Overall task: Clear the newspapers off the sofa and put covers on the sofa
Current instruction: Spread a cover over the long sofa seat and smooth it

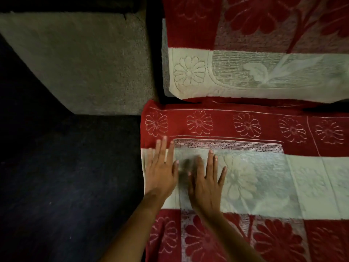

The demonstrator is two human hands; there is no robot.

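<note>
A red and cream flowered cover (pixel 264 129) lies spread over the sofa seat, and a matching cover (pixel 245 44) hangs over the backrest behind it. My left hand (pixel 161 167) lies flat, fingers straight, on the cover's left edge at the cream band. Just to its right, my right hand (pixel 205 178) presses flat on the same cream band with fingers spread. Neither hand grips the cloth. No newspapers are in view.
A bare grey sofa cushion (pixel 85 63) stands to the left of the covered backrest. Below it, a dark seat surface (pixel 66 176) fills the left side. A dark gap (pixel 154 53) separates the grey cushion from the covered backrest.
</note>
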